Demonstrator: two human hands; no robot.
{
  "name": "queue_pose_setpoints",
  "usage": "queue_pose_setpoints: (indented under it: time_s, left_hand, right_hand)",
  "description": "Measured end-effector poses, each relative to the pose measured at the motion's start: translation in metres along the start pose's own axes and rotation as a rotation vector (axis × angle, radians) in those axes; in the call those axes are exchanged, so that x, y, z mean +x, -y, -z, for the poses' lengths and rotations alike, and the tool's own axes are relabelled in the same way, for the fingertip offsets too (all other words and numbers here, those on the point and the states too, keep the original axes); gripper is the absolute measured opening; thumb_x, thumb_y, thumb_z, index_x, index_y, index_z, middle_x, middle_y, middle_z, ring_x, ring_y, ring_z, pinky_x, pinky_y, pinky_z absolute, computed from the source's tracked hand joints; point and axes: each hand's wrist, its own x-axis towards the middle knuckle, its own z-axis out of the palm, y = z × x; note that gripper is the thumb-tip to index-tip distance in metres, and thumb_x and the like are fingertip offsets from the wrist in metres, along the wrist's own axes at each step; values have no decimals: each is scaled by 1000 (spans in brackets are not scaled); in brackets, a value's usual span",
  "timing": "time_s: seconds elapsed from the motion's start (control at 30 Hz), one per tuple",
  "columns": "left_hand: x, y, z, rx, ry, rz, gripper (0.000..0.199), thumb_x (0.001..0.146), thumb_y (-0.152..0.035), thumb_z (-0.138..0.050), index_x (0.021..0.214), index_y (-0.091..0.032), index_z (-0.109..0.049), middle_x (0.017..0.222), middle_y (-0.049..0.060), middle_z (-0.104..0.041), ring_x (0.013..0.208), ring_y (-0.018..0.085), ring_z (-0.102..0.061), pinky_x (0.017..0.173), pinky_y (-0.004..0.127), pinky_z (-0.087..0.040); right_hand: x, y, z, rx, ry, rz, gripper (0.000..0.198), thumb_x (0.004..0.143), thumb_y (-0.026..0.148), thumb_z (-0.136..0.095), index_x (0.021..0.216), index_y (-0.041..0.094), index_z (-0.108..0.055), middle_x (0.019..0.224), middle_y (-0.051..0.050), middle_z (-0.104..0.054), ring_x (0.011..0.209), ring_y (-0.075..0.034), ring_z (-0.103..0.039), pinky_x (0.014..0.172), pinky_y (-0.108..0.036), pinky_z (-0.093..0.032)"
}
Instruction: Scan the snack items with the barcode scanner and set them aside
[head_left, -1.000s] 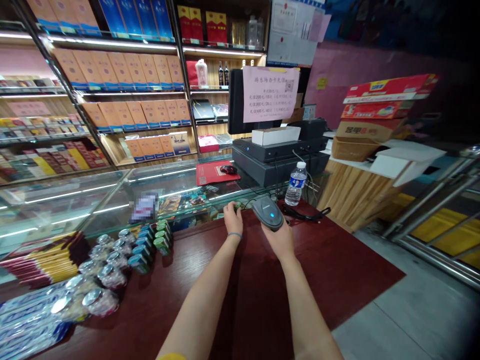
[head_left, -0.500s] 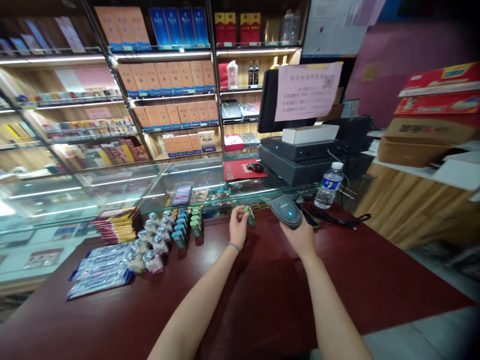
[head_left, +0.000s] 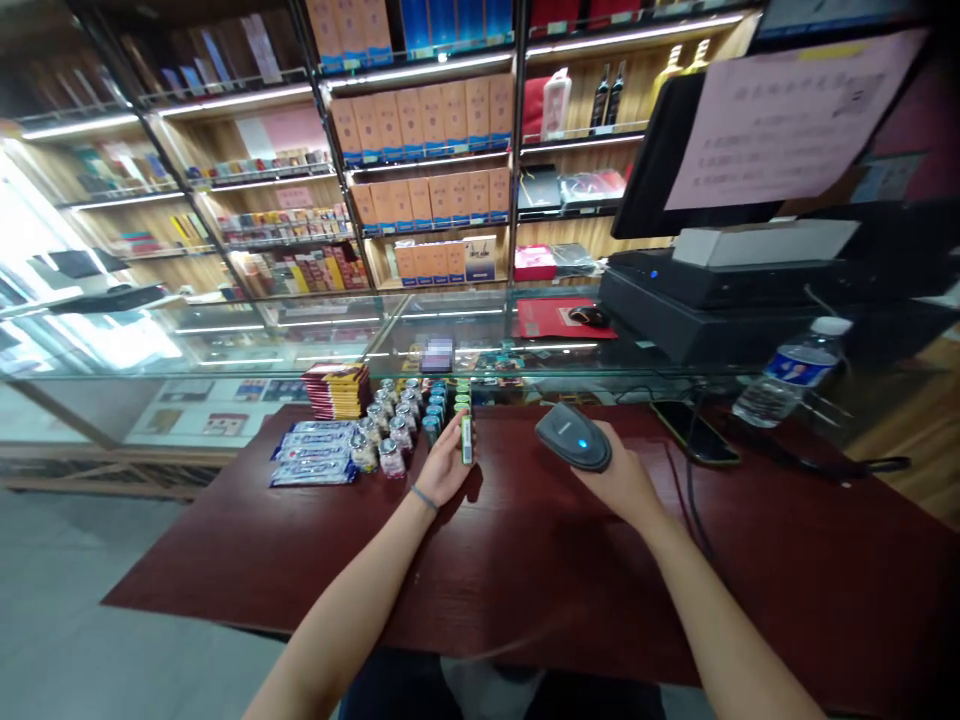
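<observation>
My left hand (head_left: 444, 470) is closed round a small green container (head_left: 467, 441), whose pale label side is turned toward the scanner. It is just in front of a row of green containers (head_left: 462, 393), beside blue ones (head_left: 435, 408). My right hand (head_left: 621, 478) grips a dark grey barcode scanner (head_left: 574, 438) with a lit blue light, its head pointing left, apart from the container. Left of the rows are small clear jars (head_left: 391, 457) with silver lids, flat blue-and-white packets (head_left: 313, 470) and a stack of red and yellow packs (head_left: 336, 390).
A phone (head_left: 696, 432) and a cable lie right of the scanner. A water bottle (head_left: 793, 372) stands before the monitor (head_left: 660, 160) and black till equipment (head_left: 675, 310). The glass counter (head_left: 337, 340) edges the back of the dark red table (head_left: 525, 570).
My left hand has moved left toward the container rows and turned the green container so its label shows. The scanner stays in my right hand. The view has swung left.
</observation>
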Motion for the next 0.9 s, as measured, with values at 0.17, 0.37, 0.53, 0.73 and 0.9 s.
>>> queue_pose_setpoints:
  time_s: [0.17, 0.37, 0.53, 0.73, 0.9]
  left_hand:
    - [5, -1, 8, -81, -12, -22, 45, 97, -41, -58, 141, -33, -54, 126, 7, -66, 96, 14, -66, 77, 27, -56]
    - [6, -2, 8, -146, -26, -46, 43, 96, -38, -61, 138, -30, -58, 119, 7, -68, 91, 15, -67, 74, 27, -56]
    - [9, -1, 7, -142, -73, -59, 37, 95, -39, -62, 129, -27, -65, 117, 8, -69, 94, 17, -68, 72, 28, -55]
    - [7, -2, 5, -126, -56, -60, 41, 92, -38, -65, 132, -28, -62, 114, 7, -70, 92, 16, -67, 84, 32, -56]
    - [3, -6, 2, 179, -129, -229, 43, 85, -40, -73, 124, -22, -67, 112, 8, -71, 93, 18, -67, 84, 33, -55]
  right_hand:
    - [-11, 19, -15, -54, 240, 211, 73, 74, 28, -69, 142, 31, -44, 116, -3, -75, 92, -27, -76, 72, -29, -52]
    - [-14, 23, -17, -158, 359, 341, 57, 72, 22, -67, 127, 28, -55, 98, -2, -78, 81, -27, -76, 66, -28, -49]
    - [-14, 20, -16, -218, 370, 363, 35, 71, 22, -64, 106, 27, -61, 85, -2, -77, 78, -29, -76, 62, -28, -45]
    - [-11, 21, -14, -100, 324, 293, 40, 71, 25, -64, 111, 27, -59, 86, -1, -77, 71, -25, -74, 60, -27, -45]
    - [-8, 14, -13, -45, 244, 221, 32, 72, 30, -64, 103, 26, -59, 74, 1, -74, 63, -23, -72, 57, -26, -45]
